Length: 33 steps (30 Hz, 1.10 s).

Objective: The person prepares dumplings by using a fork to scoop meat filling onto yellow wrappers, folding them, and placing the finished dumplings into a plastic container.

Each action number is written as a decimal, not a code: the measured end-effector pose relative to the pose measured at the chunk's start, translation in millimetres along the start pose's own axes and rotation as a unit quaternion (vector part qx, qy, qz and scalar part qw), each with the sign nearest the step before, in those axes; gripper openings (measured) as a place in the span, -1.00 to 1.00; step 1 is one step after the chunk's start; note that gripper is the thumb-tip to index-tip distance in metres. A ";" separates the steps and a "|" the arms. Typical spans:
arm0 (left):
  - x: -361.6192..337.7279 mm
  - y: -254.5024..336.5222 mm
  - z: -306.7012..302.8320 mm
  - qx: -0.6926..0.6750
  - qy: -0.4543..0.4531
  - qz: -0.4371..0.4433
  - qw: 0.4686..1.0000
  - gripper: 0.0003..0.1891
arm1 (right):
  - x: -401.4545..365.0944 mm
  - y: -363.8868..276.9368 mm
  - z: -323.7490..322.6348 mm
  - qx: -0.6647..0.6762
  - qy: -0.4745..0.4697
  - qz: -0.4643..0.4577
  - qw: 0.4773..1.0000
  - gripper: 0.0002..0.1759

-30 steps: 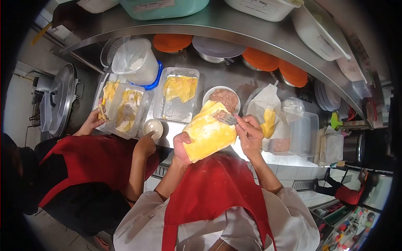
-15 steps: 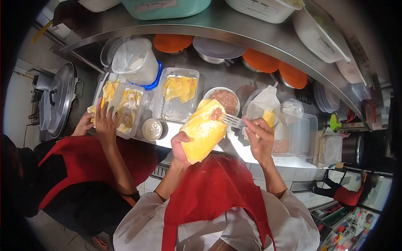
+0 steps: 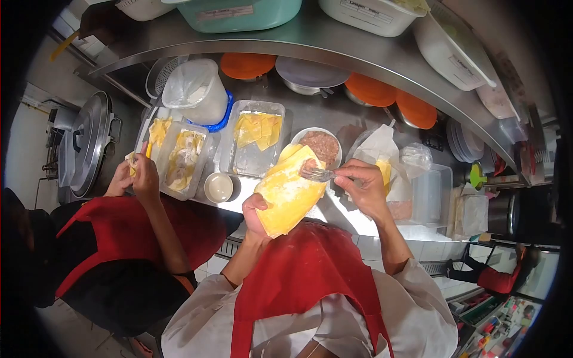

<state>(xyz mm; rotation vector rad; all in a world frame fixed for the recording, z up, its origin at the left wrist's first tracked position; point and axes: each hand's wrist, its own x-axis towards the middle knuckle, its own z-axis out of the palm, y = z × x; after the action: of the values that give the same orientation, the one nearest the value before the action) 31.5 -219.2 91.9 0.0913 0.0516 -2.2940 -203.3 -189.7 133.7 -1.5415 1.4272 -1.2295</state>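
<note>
My left hand [image 3: 255, 213] grips a floury stack of yellow dough wrappers [image 3: 287, 200] by its left edge, thumb on top. In my right hand [image 3: 361, 185] is a metal fork [image 3: 319, 175], its tines against a dab of minced meat [image 3: 308, 166] near the upper end of the top wrapper. Just behind the stack stands a white bowl of minced meat [image 3: 320, 143], its near rim partly covered by the dough. A clear tray [image 3: 237, 162] with more yellow wrappers [image 3: 258, 129] lies to the left of the bowl.
At left, a co-worker's hands [image 3: 142, 173] hold a small piece of dough beside a tray of filled dumplings [image 3: 182, 161]. A small cup [image 3: 218, 187] stands near the counter edge. Clear containers [image 3: 431, 194] sit at right. A steel shelf [image 3: 239, 51] with tubs overhangs the counter.
My right hand has moved slightly left and turned, lowering the fork flatter onto the meat on the wrapper. The co-worker's hands have drawn together around a piece of dough.
</note>
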 end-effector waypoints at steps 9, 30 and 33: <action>4.8 -0.7 15.2 0.019 0.013 0.010 1.000 -0.22 | 4.2 -44.2 -14.8 -0.286 0.059 -0.164 0.942 -0.70; 38.6 -30.8 47.7 0.369 0.195 0.155 0.895 -0.47 | -10.1 -94.5 1.3 -0.619 0.004 -0.127 0.775 -0.59; 37.3 -23.8 39.4 0.348 0.209 0.136 0.904 -0.50 | -7.5 -109.9 -20.0 -0.606 0.006 -0.087 0.790 -0.63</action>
<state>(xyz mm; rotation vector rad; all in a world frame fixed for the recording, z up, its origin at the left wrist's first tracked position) -13.0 -233.9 128.4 0.9002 -0.5327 -1.8724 -186.1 -163.1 241.0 -2.4879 2.3089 -0.2551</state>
